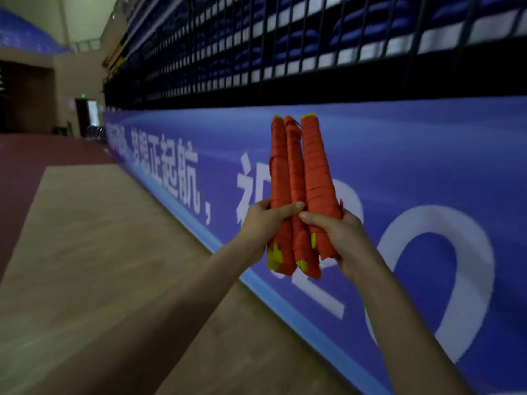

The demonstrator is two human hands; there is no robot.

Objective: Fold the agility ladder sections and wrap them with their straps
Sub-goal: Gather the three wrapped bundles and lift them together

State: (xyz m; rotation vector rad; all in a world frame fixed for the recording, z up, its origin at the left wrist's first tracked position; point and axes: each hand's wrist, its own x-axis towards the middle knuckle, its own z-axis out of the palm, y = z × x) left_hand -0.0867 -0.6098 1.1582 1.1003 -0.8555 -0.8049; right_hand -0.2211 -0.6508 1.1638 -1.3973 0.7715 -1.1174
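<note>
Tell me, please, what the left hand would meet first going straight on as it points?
Probably the right hand: the left hand points at it across the bundles both hold.

Three strap-wrapped ladder bundles (299,189) upright in both hands, left hand (263,223), right hand (339,240).

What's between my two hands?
The three orange strap-wrapped ladder bundles, seen in the head view; the left hand and right hand both grip their lower ends.
</note>
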